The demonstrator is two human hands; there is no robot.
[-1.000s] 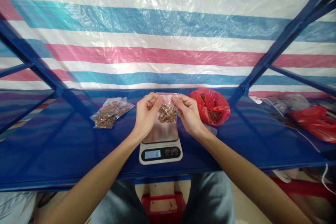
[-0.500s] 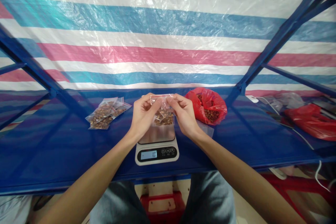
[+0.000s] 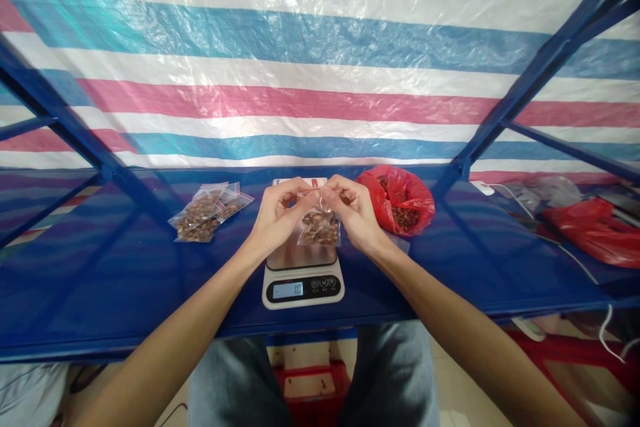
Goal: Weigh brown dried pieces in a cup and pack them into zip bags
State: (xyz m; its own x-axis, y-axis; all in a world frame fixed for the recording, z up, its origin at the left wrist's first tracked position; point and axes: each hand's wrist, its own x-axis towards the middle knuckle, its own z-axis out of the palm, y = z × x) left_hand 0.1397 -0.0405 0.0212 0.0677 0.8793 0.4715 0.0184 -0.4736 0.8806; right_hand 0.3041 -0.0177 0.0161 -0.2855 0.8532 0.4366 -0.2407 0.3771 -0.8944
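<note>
Striped plastic sheeting (image 3: 300,100) is hung behind a blue shelf (image 3: 150,287). Over a white scale (image 3: 303,303), a small clear bag (image 3: 320,221) of brown pieces (image 3: 317,235) is pinched along its crosswise top edge by the left hand (image 3: 280,213) and the right hand (image 3: 356,212), both equally near. Its filled end is seen just below the grip; whether the scale is touched cannot be told.

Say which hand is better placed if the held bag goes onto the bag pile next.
Likely the left hand: it pinches the held bag and is nearer the bag pile. The right hand pinches it too, but is farther across, beside the red bag.
</note>
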